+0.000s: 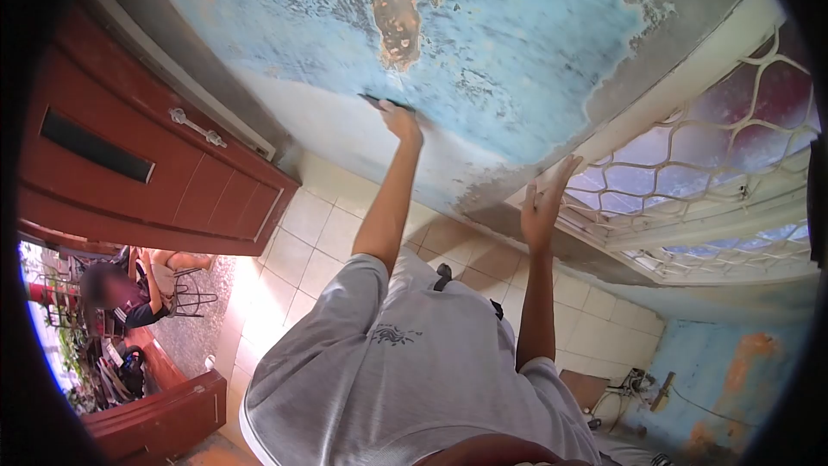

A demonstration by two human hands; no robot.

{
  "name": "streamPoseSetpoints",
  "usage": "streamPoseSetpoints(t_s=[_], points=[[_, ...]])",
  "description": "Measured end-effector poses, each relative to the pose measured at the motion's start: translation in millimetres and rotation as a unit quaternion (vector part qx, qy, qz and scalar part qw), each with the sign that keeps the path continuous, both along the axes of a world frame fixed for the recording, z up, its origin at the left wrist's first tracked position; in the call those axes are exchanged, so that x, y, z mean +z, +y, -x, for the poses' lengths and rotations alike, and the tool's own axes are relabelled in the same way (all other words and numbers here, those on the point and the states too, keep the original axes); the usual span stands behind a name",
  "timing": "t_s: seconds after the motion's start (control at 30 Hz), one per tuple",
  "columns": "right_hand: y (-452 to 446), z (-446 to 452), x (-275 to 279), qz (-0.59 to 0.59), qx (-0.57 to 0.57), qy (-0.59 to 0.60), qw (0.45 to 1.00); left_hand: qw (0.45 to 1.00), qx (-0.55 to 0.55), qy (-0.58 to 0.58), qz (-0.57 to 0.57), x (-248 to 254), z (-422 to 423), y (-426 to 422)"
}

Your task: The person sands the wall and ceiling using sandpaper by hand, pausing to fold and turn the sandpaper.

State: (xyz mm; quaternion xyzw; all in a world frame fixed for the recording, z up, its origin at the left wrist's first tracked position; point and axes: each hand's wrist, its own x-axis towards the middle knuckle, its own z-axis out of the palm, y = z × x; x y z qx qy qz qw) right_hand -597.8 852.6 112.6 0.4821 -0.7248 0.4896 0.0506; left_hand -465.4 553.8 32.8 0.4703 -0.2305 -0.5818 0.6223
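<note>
My left hand (402, 123) is stretched up to the wall, its fingers closed around a thin, dark flat tool (376, 102) that lies against the surface. The tool is seen nearly edge-on, so its exact kind does not show. Around it the painted wall (517, 60) has worn blue paint, with a smooth pale band below. A rough strip of exposed orange and grey (397, 17) runs above the tool. On the right, my right hand (542, 207) is open, its extended fingers against the pale edge of the window surround (595, 147).
A window with a curved white grille (690, 147) is on the right. A red door (164, 138) stands on the left, with a seated person (142, 289) beyond it. Cables (634, 388) lie near the lower right wall. Pale tiles (306, 233) cover the floor.
</note>
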Motion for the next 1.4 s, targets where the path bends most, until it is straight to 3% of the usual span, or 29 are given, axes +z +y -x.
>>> streamPoseSetpoints(t_s=[0.07,0.1,0.13,0.2,0.3,0.33,0.47,0.5,0.53,0.57,0.6,0.67,0.77,0.83,0.93,1.0,1.07,1.13,1.23,1.3,1.4], points=[[-4,-6,0,0.014,0.002,-0.015,1.0,0.994,-0.04,-0.105,-0.011,-30,39,30],[-3,-9,-1,0.022,0.002,-0.031,0.999,0.991,-0.045,-0.12,0.049,-53,69,66],[-5,-9,-1,0.021,0.003,-0.032,0.999,0.988,-0.076,-0.13,0.028,-56,100,110],[-5,-11,2,0.017,-0.017,-0.016,1.0,0.969,-0.122,-0.208,0.048,-16,119,185],[3,-4,5,0.009,0.01,-0.033,0.999,0.981,-0.037,-0.172,0.084,-24,103,135],[6,-1,3,0.008,0.008,-0.033,0.999,0.981,-0.05,-0.177,0.057,-3,75,110],[7,2,-3,-0.003,0.014,-0.04,0.999,0.992,-0.012,-0.117,0.04,-11,23,25],[4,0,-2,0.006,0.015,-0.047,0.999,0.996,0.0,-0.084,0.026,-14,23,22],[2,-1,-3,0.007,0.011,-0.047,0.999,0.989,0.01,-0.145,0.02,-27,41,35],[1,-3,-6,0.011,0.007,-0.052,0.999,0.99,-0.038,-0.139,-0.004,-33,59,64],[-4,-4,-9,0.02,0.005,-0.056,0.998,0.977,-0.061,-0.203,0.014,-41,81,97],[-9,-2,-16,0.022,-0.003,-0.049,0.999,0.967,-0.058,-0.226,0.1,-40,121,164],[-10,-1,-19,0.02,-0.01,-0.045,0.999,0.986,-0.067,-0.142,0.063,-12,116,161],[-7,0,-18,0.015,-0.002,-0.047,0.999,0.988,-0.047,-0.143,0.031,-33,85,100],[-7,-1,-13,0.014,0.0,-0.055,0.998,0.996,-0.062,-0.063,-0.029,2,34,57],[-9,-2,-16,0.013,-0.001,-0.063,0.998,0.994,-0.021,-0.104,-0.026,-12,32,43],[-15,-1,-22,0.008,-0.009,-0.054,0.998,0.965,0.051,-0.243,0.085,-65,78,62],[-19,1,-29,0.0,-0.017,-0.043,0.999,0.93,0.079,-0.307,0.184,-38,111,126],[-24,7,-39,-0.019,-0.03,-0.017,0.999,0.94,0.043,-0.312,0.132,-37,117,136],[-24,13,-44,-0.03,-0.031,0.007,0.999,0.993,-0.015,-0.117,0.023,-30,87,88],[-21,13,-41,-0.023,-0.014,-0.032,0.999,0.996,-0.051,-0.054,-0.042,-44,53,43]])
